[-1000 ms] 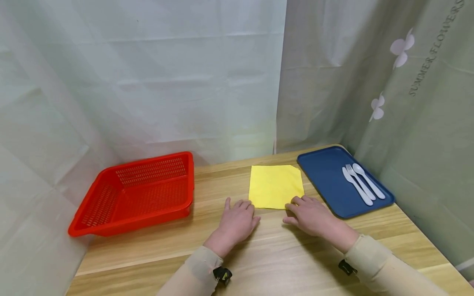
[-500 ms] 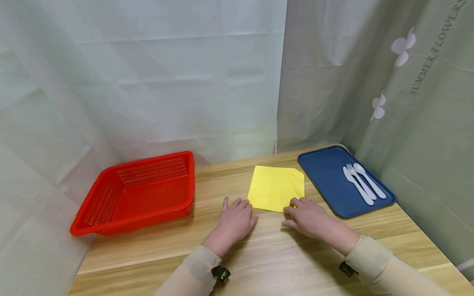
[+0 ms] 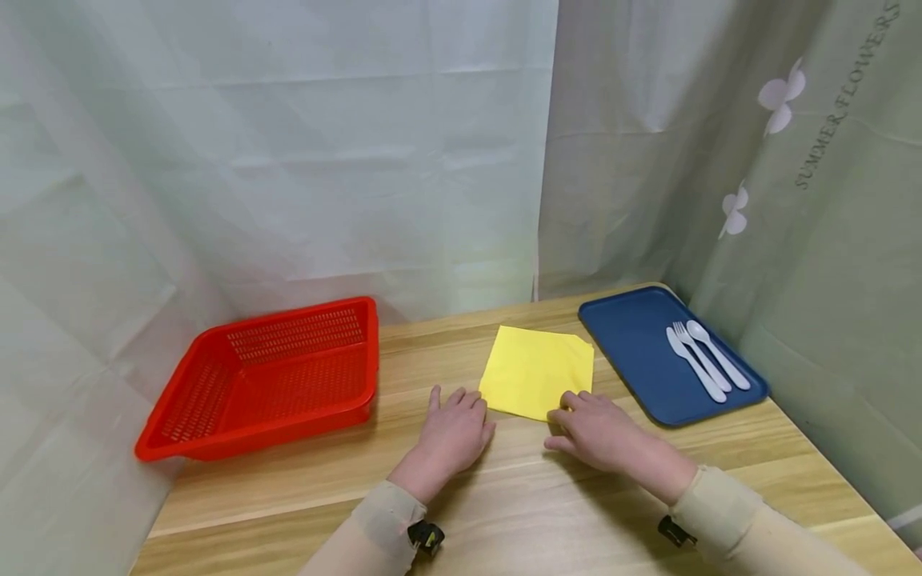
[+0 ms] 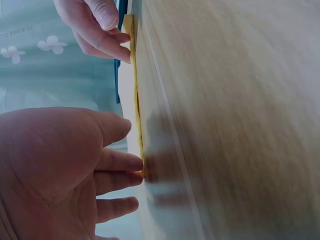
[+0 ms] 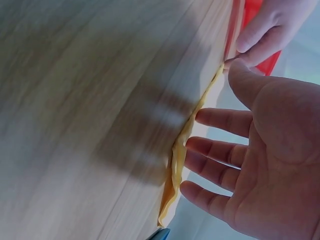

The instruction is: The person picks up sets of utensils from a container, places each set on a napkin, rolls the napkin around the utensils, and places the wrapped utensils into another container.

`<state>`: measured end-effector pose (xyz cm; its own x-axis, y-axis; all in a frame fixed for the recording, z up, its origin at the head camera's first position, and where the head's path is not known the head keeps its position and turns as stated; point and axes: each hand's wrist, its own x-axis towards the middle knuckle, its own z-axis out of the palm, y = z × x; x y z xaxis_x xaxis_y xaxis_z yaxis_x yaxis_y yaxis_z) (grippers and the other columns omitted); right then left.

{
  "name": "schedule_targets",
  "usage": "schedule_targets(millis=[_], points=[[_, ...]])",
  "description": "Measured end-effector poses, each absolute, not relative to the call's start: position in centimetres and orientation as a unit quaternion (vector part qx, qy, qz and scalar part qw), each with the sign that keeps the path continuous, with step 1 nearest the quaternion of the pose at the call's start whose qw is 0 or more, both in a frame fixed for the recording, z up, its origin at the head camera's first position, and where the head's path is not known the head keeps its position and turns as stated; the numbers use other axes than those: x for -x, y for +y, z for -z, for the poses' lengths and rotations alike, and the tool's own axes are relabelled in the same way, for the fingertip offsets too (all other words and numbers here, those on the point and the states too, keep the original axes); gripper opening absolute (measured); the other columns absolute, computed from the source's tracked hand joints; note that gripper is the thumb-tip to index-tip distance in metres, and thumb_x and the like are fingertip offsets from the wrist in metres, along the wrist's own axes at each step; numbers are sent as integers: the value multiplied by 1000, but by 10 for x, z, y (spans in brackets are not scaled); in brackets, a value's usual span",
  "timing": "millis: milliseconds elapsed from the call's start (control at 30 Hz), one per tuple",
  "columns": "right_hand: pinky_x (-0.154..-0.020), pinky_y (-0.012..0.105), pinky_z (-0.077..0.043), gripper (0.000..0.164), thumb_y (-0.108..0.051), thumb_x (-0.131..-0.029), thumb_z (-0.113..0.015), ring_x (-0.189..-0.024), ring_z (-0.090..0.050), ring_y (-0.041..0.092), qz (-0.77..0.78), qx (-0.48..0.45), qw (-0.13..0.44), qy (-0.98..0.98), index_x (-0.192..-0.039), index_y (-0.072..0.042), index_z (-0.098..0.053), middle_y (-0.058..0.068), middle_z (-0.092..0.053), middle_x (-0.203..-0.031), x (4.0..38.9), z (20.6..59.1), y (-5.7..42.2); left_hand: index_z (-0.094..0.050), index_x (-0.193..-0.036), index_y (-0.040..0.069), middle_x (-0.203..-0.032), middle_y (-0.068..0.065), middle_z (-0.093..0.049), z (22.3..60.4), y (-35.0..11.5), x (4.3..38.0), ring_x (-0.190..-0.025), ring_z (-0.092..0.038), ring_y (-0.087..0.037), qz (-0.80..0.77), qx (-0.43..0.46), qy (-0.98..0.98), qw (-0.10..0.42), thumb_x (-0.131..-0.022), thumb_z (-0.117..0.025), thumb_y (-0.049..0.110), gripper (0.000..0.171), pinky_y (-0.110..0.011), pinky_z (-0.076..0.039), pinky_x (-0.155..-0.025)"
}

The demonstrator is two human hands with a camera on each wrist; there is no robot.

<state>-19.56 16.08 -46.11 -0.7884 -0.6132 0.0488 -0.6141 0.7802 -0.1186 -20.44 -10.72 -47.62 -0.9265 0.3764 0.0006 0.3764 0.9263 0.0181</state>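
Touches the yellow cloth, flat on the table between red basket and blue tray, with left hand at near left corner and right hand at near right side, perhaps to steady it. Grips nothing, as far as shows.
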Motion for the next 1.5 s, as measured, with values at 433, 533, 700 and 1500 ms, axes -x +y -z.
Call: schedule_targets(millis=[433,533,700,1500], points=[[-72,41,-48,31,-48,-105,-73,-80,-50,19,-59,-341,20,-938,-107,-17,-75,-3,-52,-95,189,463,155,-74,-139,11,-155,-6,-64,476,-114,203,-149,-53,-37,-2,-191,981,-16,-112,-62,40,41,-73,-28,-126],[-71,39,-47,32,-49,-105,-73,-79,-49,17,-57,-347,25,-936,-107,-17,-75,-4,-51,-94,188,464,153,-75,-135,11,-153,-6,-66,477,-116,203,-148,-54,-37,-3,-190,982,-21,-111,-65,39,39,-73,-29,-125],[-68,37,-46,32,-50,-105,-73,-78,-47,17,-58,-359,30,-931,-105,-18,-74,-4,-49,-93,185,465,150,-77,-131,11,-151,-7,-67,476,-118,201,-147,-55,-37,-3,-188,982,-28,-110,-68,38,36,-72,-30,-124],[-66,33,-46,30,-49,-105,-73,-74,-46,13,-86,-394,19,-915,-99,-19,-72,-8,-47,-89,174,463,132,-79,-129,11,-149,-7,-69,477,-126,199,-146,-56,-37,5,-172,984,-41,-111,-65,37,35,-72,-30,-125]])
